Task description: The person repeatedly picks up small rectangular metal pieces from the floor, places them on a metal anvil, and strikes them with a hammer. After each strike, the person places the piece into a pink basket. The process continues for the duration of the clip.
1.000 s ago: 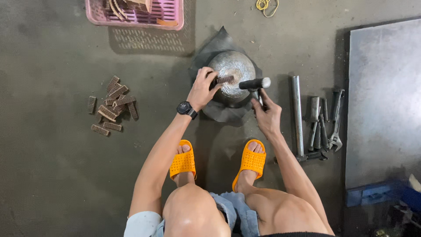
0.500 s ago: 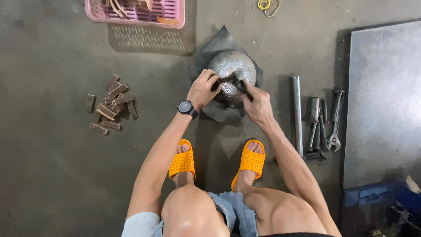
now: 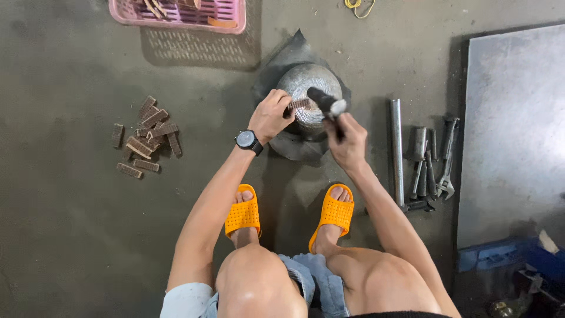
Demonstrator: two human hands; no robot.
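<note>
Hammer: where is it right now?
Head view, centre top: the hammer is in the right hand, its head over the round metal block, beside the small brown piece pinched by the left hand.

Pink basket cut off by top edge; hammer handle hidden inside right hand.

So the metal dome is sitting on a rubber sheet right ahead of the feet. Small ridged blocks are lying off to the left, tools to the right, basket sitting further back left.
</note>
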